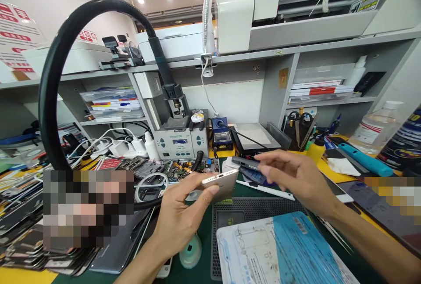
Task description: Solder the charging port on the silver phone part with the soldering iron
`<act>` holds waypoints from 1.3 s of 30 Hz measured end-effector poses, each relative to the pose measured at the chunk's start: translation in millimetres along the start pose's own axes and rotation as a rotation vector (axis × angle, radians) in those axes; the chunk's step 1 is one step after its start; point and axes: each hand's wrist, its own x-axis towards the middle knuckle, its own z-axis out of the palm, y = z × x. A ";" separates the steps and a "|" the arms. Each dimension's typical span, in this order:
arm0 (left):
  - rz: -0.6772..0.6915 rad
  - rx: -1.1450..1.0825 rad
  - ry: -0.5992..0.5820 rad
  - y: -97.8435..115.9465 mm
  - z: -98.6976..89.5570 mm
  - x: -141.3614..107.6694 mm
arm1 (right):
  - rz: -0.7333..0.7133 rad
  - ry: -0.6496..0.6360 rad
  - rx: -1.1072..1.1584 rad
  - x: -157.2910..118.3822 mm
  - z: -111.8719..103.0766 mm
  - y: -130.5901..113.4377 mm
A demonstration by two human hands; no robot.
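Note:
A gold phone (224, 187) is gripped between the thumb and fingers of my left hand (186, 207), its bottom edge with the charging port facing up toward the camera. To the right, my right hand (296, 178) has its thumb and fingers at the end of a dark, slim tool (245, 162), whose other end points left behind the phone. Below both hands lies a worn blue and white pad (263, 249) on a black perforated mat (226, 213). A white stick-like tool (266, 190) rests behind the mat.
A hot-air station (180, 143) with a thick black hose (49, 99) arching at left stands behind. Phones are piled at left (26, 249). Bottles (375, 128) and a teal tool (365, 159) are at right. A round green container (190, 253) sits below my left wrist.

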 end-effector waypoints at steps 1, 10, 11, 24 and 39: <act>-0.002 -0.012 -0.014 0.8 0.7 -0.2 | -0.006 -0.054 -0.020 -1.8 3.0 -0.3; 0.010 -0.084 -0.094 7.1 4.8 2.4 | -0.032 -0.288 -0.154 -11.8 18.6 -1.0; 0.013 -0.093 -0.101 7.4 4.9 2.6 | -0.034 -0.290 -0.150 -11.8 18.8 -1.7; 0.108 -0.077 -0.111 10.1 5.5 0.5 | -0.084 -0.299 -0.175 -13.6 21.8 -6.6; 0.446 -0.013 -0.115 12.4 10.4 1.0 | -0.911 -0.058 -0.712 -39.7 22.9 -7.2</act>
